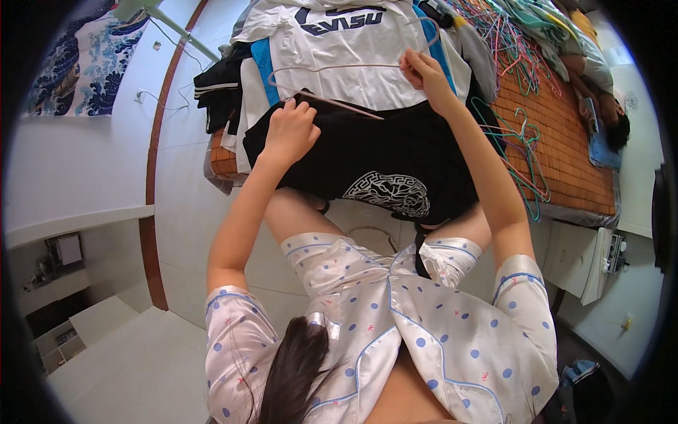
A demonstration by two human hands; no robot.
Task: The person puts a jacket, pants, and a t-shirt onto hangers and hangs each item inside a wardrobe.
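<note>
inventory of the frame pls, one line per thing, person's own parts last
black t-shirt: 1, black with a white round print, front of the bed, under both hands
white t-shirt: 1, white with dark print, behind the black one
pink hanger: 1, pale pink, on the white t-shirt, at the right hand
loose hangers: a heap, green, pink and blue, on the bed's right part
bed mat: 1, orange-brown
other person: 1, lying at the bed's far right
patterned cloth: 1, blue and white, left wall
left hand: on the black t-shirt's edge
right hand: holding the pink hanger
</note>
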